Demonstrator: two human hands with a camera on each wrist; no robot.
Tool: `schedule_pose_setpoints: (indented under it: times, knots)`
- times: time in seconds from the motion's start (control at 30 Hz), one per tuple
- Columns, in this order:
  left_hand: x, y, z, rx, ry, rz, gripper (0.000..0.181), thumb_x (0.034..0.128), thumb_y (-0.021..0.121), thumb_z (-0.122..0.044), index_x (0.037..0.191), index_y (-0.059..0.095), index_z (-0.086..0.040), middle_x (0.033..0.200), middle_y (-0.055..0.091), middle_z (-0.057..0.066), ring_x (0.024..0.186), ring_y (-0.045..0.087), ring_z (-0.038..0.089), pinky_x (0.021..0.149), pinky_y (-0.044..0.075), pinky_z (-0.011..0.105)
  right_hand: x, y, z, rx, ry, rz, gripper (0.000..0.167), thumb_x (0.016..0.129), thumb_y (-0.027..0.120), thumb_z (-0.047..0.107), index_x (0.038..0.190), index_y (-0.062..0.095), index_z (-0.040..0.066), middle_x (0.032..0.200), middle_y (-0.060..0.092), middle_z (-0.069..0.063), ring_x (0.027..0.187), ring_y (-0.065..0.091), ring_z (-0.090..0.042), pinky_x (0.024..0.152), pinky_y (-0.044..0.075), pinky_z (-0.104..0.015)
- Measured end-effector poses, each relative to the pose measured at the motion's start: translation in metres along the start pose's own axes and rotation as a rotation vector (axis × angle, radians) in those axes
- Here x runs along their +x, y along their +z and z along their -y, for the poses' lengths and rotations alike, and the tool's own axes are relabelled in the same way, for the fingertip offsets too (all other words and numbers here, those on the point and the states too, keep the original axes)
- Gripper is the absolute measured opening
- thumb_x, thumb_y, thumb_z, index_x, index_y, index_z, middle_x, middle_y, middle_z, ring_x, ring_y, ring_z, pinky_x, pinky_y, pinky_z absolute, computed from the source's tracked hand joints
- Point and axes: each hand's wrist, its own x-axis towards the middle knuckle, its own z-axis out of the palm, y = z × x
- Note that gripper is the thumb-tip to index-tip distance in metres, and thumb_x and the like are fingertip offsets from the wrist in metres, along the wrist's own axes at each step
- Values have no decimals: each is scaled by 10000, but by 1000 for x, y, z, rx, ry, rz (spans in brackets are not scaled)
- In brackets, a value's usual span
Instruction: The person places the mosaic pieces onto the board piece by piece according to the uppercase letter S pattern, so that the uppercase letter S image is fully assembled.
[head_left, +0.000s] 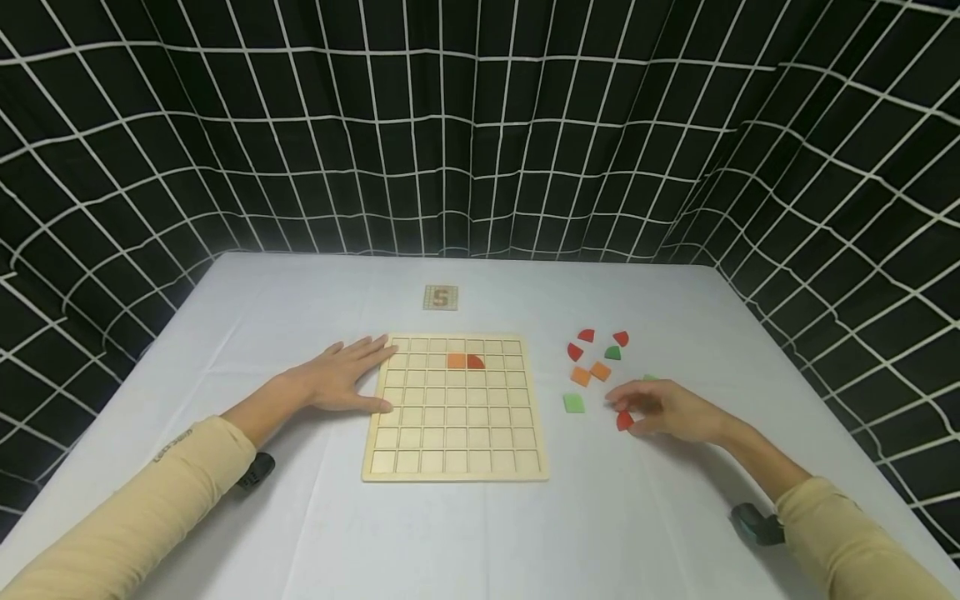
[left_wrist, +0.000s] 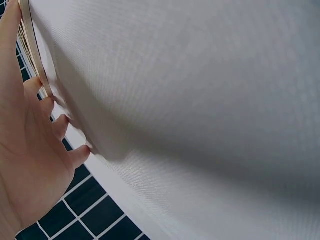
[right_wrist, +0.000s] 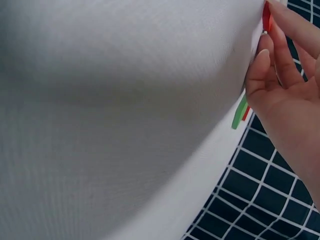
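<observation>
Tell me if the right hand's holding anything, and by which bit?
The right hand pinches a small, flat, red wedge-shaped piece, apparently by its edge.

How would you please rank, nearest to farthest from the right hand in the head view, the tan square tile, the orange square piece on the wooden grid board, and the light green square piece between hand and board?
1. Light green square piece, left of the hand.
2. Orange square piece, on the grid board.
3. Tan square tile, beyond the board.
</observation>
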Motion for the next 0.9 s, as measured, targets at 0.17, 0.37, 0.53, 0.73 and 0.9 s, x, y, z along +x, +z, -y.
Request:
schedule_pose_setpoints:
  times: [0.17,0.37,0.53,0.73,0.9]
  knots:
    - [0,1,1,5,0,0,1022,792,478,-774,1538,177,-143,1582,98,115,1425,89,352,1100,68,605,2,1,2,-56,-9,-14,414,821,730,25,1217,621,74,1041,623,-22,978,540,-206,855,496,-274]
    - [0,1,1,5,-3,4,1025,792,476,-776,1539,174,-142,1582,93,116,1425,85,355,1100,67,605,5,0,5,-48,-16,-19,414,814,748,51,1209,626,52,1051,616,-47,973,534,-244,845,505,-311]
    - [0,2,1,0,2,-11,1018,793,488,-767,1536,187,-139,1580,106,117,1424,97,352,1100,76,605,8,0,5,-37,0,-34,407,810,750,42,1199,631,50,1034,613,-47,960,522,-250,828,488,-274]
    - [1,2,2,-1,3,-12,1015,794,495,-761,1536,190,-138,1581,104,113,1423,98,355,1099,73,607,15,-2,0,-52,80,-86,313,850,709,46,1160,669,67,1050,656,-49,996,538,-279,756,522,-248]
    - [2,3,2,5,-1,-6,1018,794,486,-767,1538,180,-144,1583,94,107,1425,94,350,1101,69,601,23,-6,2,-3,155,-124,273,875,698,106,1141,683,47,1067,677,-70,1005,555,-281,740,533,-273]
